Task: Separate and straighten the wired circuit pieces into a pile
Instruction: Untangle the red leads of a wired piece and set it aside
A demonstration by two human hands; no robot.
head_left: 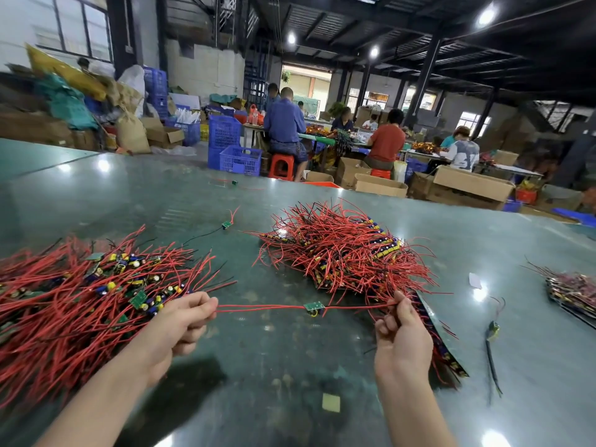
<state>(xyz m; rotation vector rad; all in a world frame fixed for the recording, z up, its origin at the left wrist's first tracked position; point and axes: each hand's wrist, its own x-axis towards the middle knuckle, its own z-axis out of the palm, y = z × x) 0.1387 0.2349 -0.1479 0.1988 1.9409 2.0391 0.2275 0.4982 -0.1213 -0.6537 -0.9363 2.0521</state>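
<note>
A: Far left, a loose heap of red-wired green circuit boards (80,295) on the glossy green table (290,366). Left hand (183,321) pinches one red wire end.

B: Small green wired circuit piece (313,307) hangs stretched mid-air between the hands. Right hand (400,330) pinches the other end, beside the tangled red-wire pile (345,250).

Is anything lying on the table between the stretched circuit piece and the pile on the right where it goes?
Nothing visible: the circuit piece hangs between the left hand and right hand, right beside the pile.
</note>
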